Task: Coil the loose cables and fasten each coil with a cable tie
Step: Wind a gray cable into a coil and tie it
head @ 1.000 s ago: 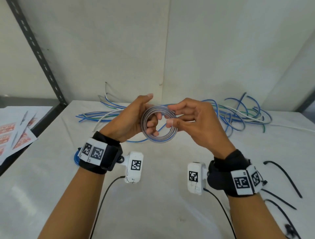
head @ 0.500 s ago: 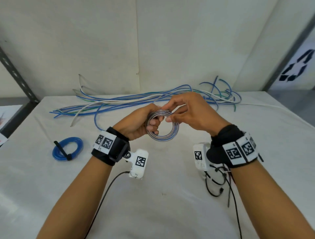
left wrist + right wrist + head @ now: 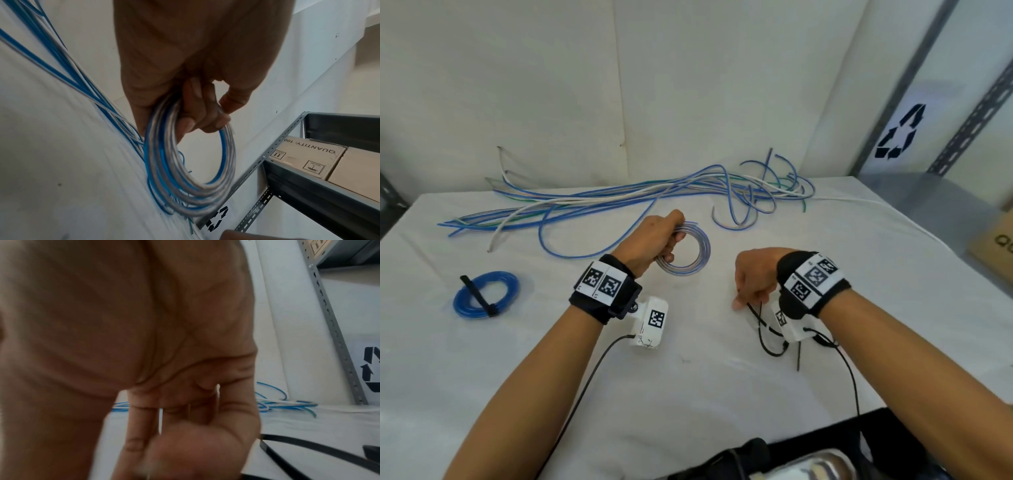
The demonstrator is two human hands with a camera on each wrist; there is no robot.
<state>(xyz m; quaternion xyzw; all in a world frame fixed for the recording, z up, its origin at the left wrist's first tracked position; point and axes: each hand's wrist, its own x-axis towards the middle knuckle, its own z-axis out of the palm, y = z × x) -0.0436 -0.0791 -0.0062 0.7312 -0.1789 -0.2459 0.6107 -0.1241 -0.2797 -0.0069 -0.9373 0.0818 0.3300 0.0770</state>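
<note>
My left hand [image 3: 650, 240] alone now grips the coil [image 3: 690, 253]; my right hand [image 3: 753, 279] has dropped to pinch a cable tie [image 3: 758, 318] (fastening comes next).

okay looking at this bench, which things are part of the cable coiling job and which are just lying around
Part of the job:
grey-blue coil in the left hand
black cable ties at the right hand
loose cables
blue coil, already tied

Just lying about:
cardboard boxes
metal shelving
recycling sign
</note>
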